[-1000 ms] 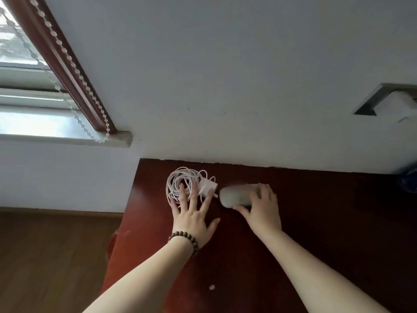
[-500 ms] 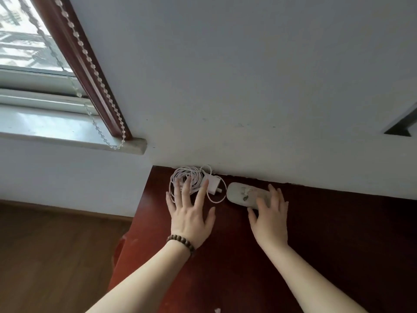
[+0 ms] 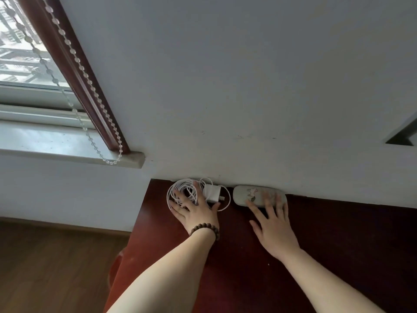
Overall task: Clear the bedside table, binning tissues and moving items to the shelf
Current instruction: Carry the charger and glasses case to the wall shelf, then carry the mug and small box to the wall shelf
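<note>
On the dark red wooden top [image 3: 338, 245], a coiled white charger cable [image 3: 176, 193] with its white plug block [image 3: 212, 193] lies against the white wall. Right of it, also against the wall, lies a grey oval case [image 3: 246, 193] with a small drawing on it. My left hand [image 3: 196, 211], a bead bracelet on its wrist, lies flat with spread fingers on the cable coil. Fingers apart, my right hand [image 3: 274, 224] has its fingertips resting on the right part of the grey case. Neither hand grips anything.
The wooden top ends at its left edge [image 3: 135, 222] above a brown wood floor [image 3: 45, 267]. A window sill [image 3: 67, 147] with a hanging bead chain [image 3: 90, 132] is at the upper left. A dark recess [image 3: 404, 136] shows in the wall at right.
The cable and the grey case have been pushed back against the wall. My right hand has let go of the case and flattened; both hands have slid forward with the things.
</note>
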